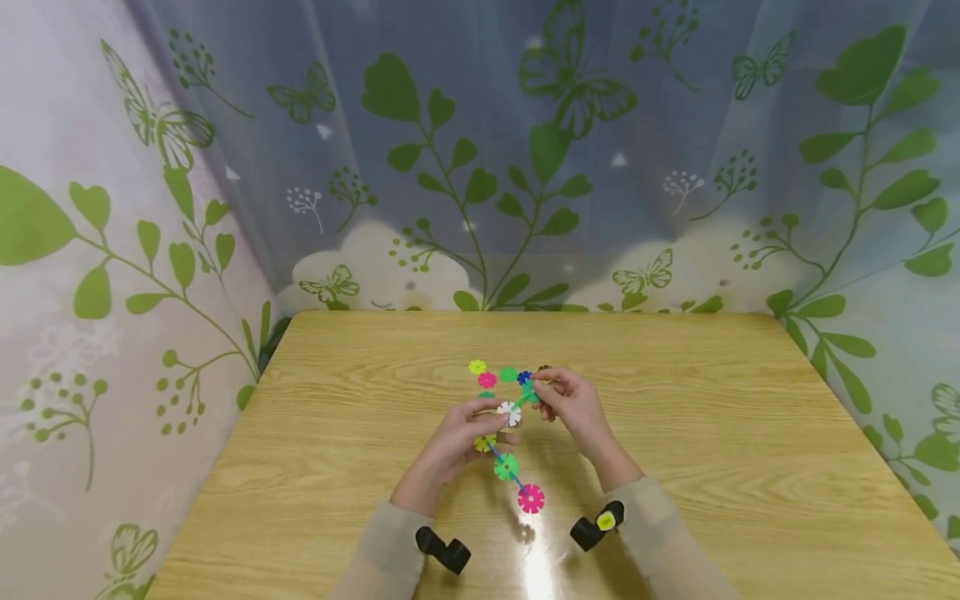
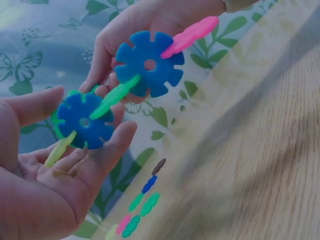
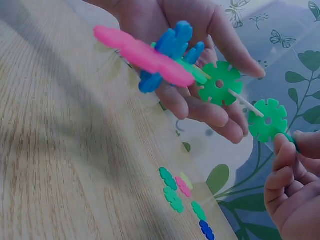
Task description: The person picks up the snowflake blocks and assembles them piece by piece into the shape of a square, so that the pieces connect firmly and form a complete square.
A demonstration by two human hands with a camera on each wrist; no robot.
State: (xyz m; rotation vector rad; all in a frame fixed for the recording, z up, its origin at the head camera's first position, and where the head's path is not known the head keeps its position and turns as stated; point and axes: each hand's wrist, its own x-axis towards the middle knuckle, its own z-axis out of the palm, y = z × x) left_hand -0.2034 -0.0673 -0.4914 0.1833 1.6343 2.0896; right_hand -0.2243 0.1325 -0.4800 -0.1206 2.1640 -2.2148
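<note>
A chain of notched plastic discs, slotted edge into edge, runs between the two hands above the table. In the head view it has a pink disc (image 1: 531, 498) at the near end, then a green disc (image 1: 506, 467), a yellow disc (image 1: 485, 442) and a white disc (image 1: 509, 414). The left hand (image 1: 461, 433) curves loosely around the chain near the yellow and white discs, thumb apart from the fingers. At the far end, the right hand (image 1: 573, 408) pinches a teal disc (image 3: 287, 140) between thumb and fingers, beside a green disc (image 3: 268, 121).
Several loose discs lie on the wooden table (image 1: 712, 433) beyond the hands, among them a yellow one (image 1: 477, 367), a pink one (image 1: 487, 380), a green one (image 1: 508, 375) and a dark blue one (image 3: 206, 230). Leaf-patterned curtains (image 1: 487, 167) border the table's back and sides.
</note>
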